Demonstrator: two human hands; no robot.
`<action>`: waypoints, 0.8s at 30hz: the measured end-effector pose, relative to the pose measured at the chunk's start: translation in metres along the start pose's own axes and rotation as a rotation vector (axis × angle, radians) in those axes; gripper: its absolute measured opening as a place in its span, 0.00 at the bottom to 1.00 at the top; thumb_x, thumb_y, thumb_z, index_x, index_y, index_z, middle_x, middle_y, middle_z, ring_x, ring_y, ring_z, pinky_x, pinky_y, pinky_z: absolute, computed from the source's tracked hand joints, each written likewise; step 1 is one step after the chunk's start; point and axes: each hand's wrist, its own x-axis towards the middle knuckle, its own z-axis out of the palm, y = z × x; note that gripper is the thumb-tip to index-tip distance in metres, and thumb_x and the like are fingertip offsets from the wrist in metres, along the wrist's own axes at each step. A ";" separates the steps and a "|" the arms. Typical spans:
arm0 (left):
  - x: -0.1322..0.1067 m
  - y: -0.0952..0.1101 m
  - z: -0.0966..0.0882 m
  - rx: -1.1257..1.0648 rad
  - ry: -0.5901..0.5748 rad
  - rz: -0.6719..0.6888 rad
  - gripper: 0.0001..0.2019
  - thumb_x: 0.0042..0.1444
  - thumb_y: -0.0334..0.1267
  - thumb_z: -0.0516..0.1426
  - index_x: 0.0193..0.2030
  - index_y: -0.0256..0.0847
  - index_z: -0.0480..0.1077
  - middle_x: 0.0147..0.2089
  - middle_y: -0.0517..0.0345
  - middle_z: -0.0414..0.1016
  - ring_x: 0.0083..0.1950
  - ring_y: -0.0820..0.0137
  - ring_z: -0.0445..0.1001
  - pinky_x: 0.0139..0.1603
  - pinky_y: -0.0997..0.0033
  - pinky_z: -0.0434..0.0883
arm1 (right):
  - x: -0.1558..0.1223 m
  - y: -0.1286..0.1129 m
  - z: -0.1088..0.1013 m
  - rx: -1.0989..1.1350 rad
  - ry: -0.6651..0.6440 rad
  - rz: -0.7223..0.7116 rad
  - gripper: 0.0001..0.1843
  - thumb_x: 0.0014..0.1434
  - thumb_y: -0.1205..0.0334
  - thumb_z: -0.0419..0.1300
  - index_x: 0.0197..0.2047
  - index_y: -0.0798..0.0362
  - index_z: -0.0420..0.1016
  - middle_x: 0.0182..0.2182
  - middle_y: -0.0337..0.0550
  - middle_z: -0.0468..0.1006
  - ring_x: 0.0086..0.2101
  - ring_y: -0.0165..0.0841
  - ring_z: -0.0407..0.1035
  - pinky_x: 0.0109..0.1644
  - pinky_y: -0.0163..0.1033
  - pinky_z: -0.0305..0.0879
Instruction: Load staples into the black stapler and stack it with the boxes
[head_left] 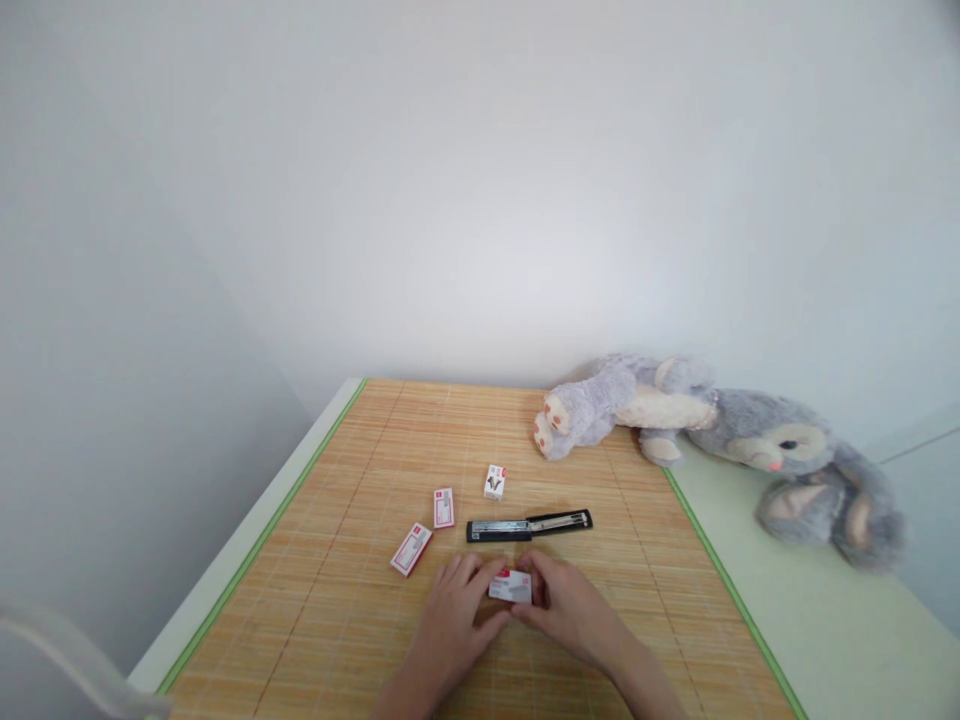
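A small white-and-red staple box [511,587] sits between my hands, low over the bamboo mat. Fingers and thumb of my left hand [454,612] close on its left end. My right hand [574,607] grips the right end. Just beyond my fingers lies a black stapler [499,531], swung wide open so its metal channel shows. To its left are two more small boxes, a white one with a pink border [443,507] and a red-sided one [411,549]. Behind the stapler is a white box with a dark picture [494,482].
A bamboo mat [360,640] with green edging covers most of the pale table [847,620]. Along the back right lies a grey plush rabbit [667,405], its head and ears past the mat's edge. A plain wall [480,180] rises behind. A blurred pale curved object [67,650] is at lower left.
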 end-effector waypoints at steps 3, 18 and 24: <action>-0.002 -0.002 -0.004 0.033 0.083 -0.017 0.22 0.61 0.48 0.63 0.62 0.57 0.71 0.53 0.54 0.73 0.56 0.58 0.71 0.57 0.56 0.71 | 0.000 0.030 -0.006 0.123 0.125 0.117 0.20 0.59 0.45 0.65 0.46 0.50 0.71 0.25 0.33 0.72 0.27 0.32 0.67 0.31 0.35 0.59; 0.003 0.009 0.004 0.145 0.175 0.037 0.18 0.59 0.41 0.64 0.56 0.54 0.75 0.69 0.57 0.67 0.69 0.54 0.63 0.68 0.47 0.66 | 0.023 0.034 -0.053 0.340 0.210 -0.049 0.30 0.60 0.35 0.62 0.53 0.50 0.75 0.42 0.46 0.79 0.39 0.38 0.72 0.40 0.40 0.70; 0.005 0.006 0.011 0.214 0.170 0.040 0.33 0.61 0.47 0.61 0.72 0.52 0.60 0.70 0.55 0.67 0.71 0.54 0.61 0.73 0.43 0.58 | 0.025 0.011 -0.062 0.287 0.126 -0.118 0.26 0.63 0.39 0.61 0.57 0.47 0.73 0.57 0.48 0.76 0.57 0.43 0.69 0.61 0.49 0.69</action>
